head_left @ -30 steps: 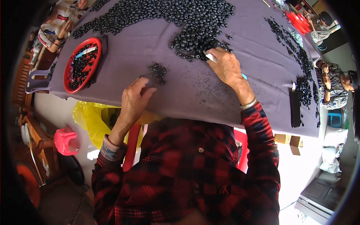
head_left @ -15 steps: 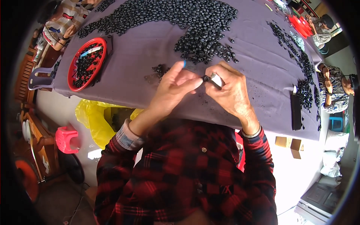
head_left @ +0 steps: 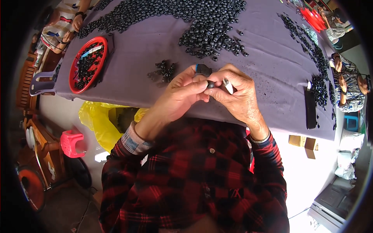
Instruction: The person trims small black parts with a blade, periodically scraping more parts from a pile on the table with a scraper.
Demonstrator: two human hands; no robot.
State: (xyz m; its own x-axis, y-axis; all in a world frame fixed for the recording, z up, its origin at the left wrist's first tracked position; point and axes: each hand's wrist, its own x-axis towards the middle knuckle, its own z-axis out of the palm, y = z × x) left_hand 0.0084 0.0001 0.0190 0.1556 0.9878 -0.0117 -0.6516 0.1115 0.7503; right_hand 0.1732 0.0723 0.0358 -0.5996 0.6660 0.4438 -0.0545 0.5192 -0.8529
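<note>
My left hand pinches a small round black part between thumb and fingers; one fingertip wears a dark blue-edged cover. Close against it, my right hand is closed round a small white-handled tool, whose working end I cannot make out. The right thumb rests at the black part. To the left of my hands lies a little cluster of black parts, and beyond them spreads a large heap of similar hollow black parts on the purple cloth-covered table.
A red basin of black pieces stands at left. At right lie a long black object and a strip of black bits. A yellow bag hangs below the near edge. Other people sit at both sides.
My left index finger has curled over from pointing up, and the hands have drawn together round the black part. The person at far left has moved their hands.
</note>
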